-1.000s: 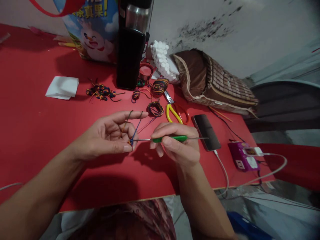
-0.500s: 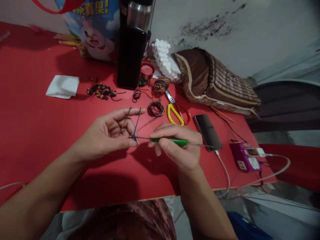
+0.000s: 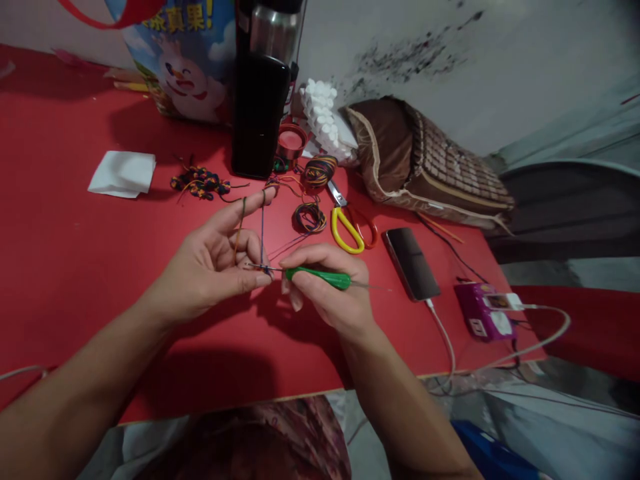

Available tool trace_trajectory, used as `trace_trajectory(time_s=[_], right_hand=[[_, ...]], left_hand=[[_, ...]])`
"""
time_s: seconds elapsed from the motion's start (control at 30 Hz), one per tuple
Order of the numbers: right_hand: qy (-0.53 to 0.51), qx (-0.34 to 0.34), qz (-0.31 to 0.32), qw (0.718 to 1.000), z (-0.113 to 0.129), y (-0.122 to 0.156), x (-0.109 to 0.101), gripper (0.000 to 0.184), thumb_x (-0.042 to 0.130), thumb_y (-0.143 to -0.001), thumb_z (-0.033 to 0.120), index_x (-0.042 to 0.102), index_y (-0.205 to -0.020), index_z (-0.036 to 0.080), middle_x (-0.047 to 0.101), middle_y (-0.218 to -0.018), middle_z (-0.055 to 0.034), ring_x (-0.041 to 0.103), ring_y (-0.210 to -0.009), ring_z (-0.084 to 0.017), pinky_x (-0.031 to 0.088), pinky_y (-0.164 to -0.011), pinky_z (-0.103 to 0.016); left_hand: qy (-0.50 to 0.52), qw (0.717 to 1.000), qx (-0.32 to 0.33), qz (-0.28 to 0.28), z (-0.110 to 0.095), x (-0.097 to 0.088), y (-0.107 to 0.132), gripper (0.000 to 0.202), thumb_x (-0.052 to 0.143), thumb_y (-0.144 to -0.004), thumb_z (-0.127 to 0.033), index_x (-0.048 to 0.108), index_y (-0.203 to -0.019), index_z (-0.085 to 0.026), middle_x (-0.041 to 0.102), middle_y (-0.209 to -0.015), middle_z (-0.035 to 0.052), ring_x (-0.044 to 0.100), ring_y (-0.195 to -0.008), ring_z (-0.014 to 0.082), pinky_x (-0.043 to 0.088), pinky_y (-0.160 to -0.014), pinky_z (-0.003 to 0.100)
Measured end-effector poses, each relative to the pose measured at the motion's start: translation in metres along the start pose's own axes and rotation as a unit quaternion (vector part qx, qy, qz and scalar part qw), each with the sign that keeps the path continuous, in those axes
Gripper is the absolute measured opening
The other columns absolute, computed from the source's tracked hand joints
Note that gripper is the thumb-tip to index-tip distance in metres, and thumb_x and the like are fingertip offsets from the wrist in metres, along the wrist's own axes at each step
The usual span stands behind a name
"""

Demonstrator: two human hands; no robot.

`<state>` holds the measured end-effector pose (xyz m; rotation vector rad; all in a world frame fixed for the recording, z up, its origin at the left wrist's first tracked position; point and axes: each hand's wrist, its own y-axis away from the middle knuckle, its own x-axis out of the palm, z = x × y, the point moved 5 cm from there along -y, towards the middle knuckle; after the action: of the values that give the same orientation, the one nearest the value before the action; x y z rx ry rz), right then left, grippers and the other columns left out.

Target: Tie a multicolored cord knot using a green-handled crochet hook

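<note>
My left hand is raised over the red table, forefinger stretched out with thin coloured cords looped over it; thumb and middle finger pinch a small knot at the cords' lower end. My right hand grips a green-handled metal hook tool, its thin tip poked into the knot beside my left thumb. The cords trail back toward a small coil of coloured cord.
Behind lie yellow-and-orange scissors, a phone on a charging cable, a purple power strip, a white tissue, knotted cord pieces, a black flask, a printed bag and a brown cushion.
My left forefinger has lifted higher, drawing the cords taut. My right hand has slid left, pushing the hook's tip into the knot at my left thumb.
</note>
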<state>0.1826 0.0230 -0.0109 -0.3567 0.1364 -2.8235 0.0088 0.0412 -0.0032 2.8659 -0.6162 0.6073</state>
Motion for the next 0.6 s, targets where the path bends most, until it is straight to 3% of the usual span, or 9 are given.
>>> trace_trajectory(time_s=[0.17,0.4,0.6], right_hand=[[-0.002,-0.002,-0.008,1.000,0.001,-0.002,0.001,0.018,0.087,-0.089,0.031,0.081,-0.103,0.021,0.076,-0.071,0.0011,0.062,-0.050,-0.010,0.053,-0.049,-0.023],[-0.033,0.010,0.026,0.999,0.006,-0.005,0.001,0.017,0.089,-0.087,0.031,0.082,-0.099,0.020,0.079,-0.079,-0.0019,0.067,-0.053,-0.010,0.054,-0.048,-0.022],[-0.025,-0.023,0.036,0.999,0.011,-0.003,-0.003,0.012,0.085,-0.090,0.027,0.084,-0.100,0.020,0.075,-0.077,-0.0015,0.064,-0.051,-0.010,0.052,-0.046,-0.022]], left_hand=[[0.006,1.000,-0.006,0.010,0.003,0.000,0.000,0.108,0.092,-0.074,-0.007,0.044,-0.167,-0.031,0.070,-0.079,-0.0037,0.061,-0.066,0.0108,0.054,-0.065,0.021],[0.020,0.999,-0.026,0.040,0.001,0.000,0.000,0.101,0.091,-0.075,-0.007,0.052,-0.163,-0.036,0.068,-0.078,-0.0029,0.061,-0.066,0.0114,0.054,-0.065,0.021],[0.023,0.995,-0.056,0.074,0.002,0.000,0.003,0.103,0.091,-0.075,-0.007,0.050,-0.164,-0.038,0.069,-0.081,-0.0024,0.058,-0.063,0.0095,0.053,-0.062,0.019]])
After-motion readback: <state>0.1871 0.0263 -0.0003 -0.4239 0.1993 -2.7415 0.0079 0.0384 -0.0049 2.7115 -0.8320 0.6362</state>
